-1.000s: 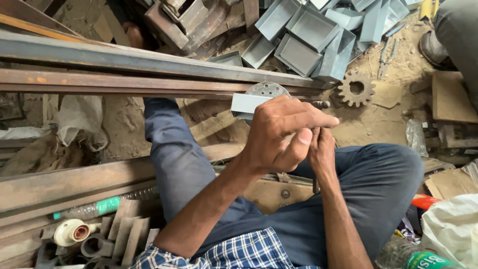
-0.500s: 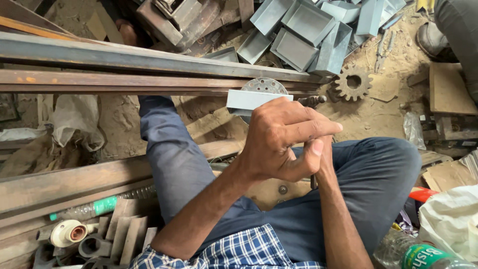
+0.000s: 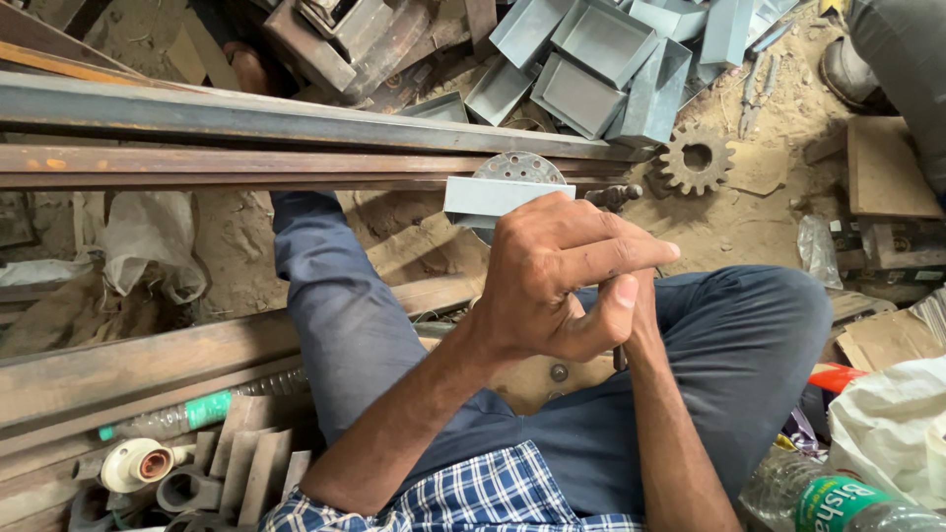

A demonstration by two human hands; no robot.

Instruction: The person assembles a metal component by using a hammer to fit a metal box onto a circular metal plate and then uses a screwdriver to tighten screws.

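**A:** What's going on here?

**B:** Left hand [image 3: 557,281] is curled tight around a small grey metal box [image 3: 498,195], held over the lap. Right hand [image 3: 639,307] is tucked behind it; can't tell its grip. Looks mid-fitting, so steadiness matters.

Head view — steep, close downward
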